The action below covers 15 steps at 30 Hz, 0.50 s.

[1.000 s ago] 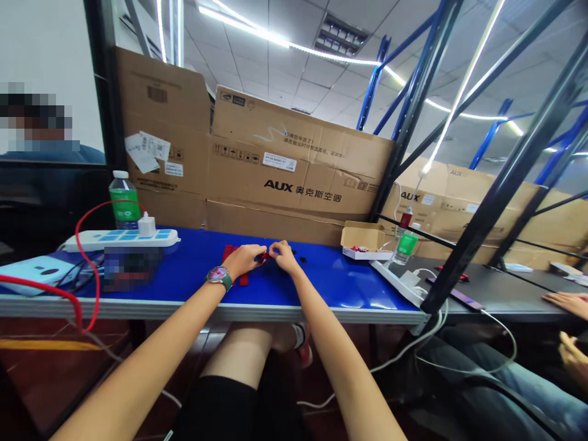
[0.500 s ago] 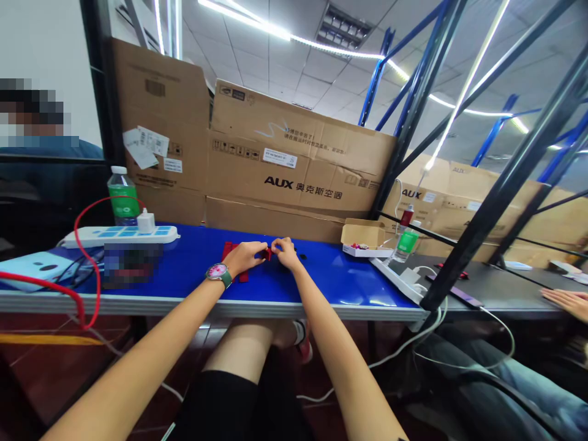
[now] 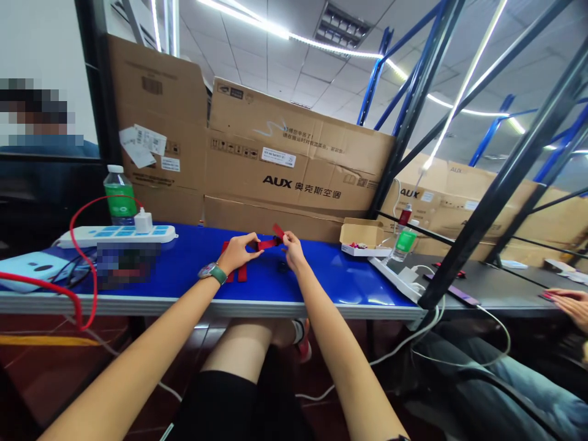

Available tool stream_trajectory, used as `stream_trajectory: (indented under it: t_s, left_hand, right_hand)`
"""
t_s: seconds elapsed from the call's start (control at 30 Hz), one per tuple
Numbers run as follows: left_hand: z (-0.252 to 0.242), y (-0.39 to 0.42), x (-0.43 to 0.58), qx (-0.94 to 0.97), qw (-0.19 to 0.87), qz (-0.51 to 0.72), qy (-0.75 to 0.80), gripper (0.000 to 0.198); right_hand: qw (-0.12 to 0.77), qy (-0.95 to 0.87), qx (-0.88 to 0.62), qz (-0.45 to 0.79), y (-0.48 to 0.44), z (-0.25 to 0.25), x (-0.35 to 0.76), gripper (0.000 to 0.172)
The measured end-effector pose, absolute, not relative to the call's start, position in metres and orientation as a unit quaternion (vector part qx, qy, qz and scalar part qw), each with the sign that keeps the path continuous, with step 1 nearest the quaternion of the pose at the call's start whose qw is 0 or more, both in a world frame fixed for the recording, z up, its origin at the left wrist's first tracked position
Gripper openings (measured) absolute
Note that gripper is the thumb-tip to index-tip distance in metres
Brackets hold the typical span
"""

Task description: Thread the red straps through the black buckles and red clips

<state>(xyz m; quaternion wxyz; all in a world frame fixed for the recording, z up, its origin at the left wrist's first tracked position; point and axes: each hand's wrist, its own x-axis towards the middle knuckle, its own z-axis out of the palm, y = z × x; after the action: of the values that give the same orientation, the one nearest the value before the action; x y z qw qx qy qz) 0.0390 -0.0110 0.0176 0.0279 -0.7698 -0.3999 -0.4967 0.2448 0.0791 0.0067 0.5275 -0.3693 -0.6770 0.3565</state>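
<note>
Between my two hands a red strap [image 3: 266, 244] is stretched, with a small dark piece on it near the right end. My left hand [image 3: 236, 254], with a watch on its wrist, pinches the strap's left part between thumb and fingers. My right hand [image 3: 293, 250] pinches it near the dark piece, and a red end sticks up above those fingers. More red strips [image 3: 242, 273] lie on the blue table [image 3: 184, 269] under and beside my left hand. A small black part [image 3: 283, 266] is on the table by my right hand.
At the left are a power strip [image 3: 87, 237], a green-labelled bottle [image 3: 120, 196] and a red cable [image 3: 97, 269]. An open small box [image 3: 365, 250] with red bits stands at the right. Cardboard [image 3: 294, 165] walls the back. Another person's hand [image 3: 567, 301] is at the far right.
My hands have moved apart, so the red strap now shows stretched between them, its end sticking up. The other person's hand at the far right has shifted and now touches something pink.
</note>
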Motion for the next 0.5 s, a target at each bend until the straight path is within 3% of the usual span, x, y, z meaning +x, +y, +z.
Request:
stream_trajectory:
  t_s: [0.1,0.23,0.33,0.43,0.5]
  left_hand:
    - [0.017,-0.008,0.037,-0.771,0.040,-0.493,-0.401,0.030]
    - [0.014,-0.002,0.034,-0.749,0.043,-0.501,-0.431,0.036]
    - [0.011,0.001,0.033,-0.732,-0.012,-0.514,-0.447,0.038]
    - [0.007,0.003,0.034,-0.720,-0.080,-0.517,-0.455,0.043]
    - [0.005,0.004,0.033,-0.710,-0.113,-0.522,-0.459,0.046]
  right_hand:
    - [0.495,-0.624,-0.487,0.358,0.079,0.010,0.250,0.042]
    - [0.485,-0.612,-0.612,0.126,0.066,0.016,0.254,0.058]
    - [0.428,-0.748,-0.508,0.022,0.051,0.016,0.247,0.057]
    - [0.298,-0.887,-0.346,0.063,0.044,0.009,0.231,0.061]
    - [0.293,-0.892,-0.335,0.083,0.046,0.005,0.221,0.063]
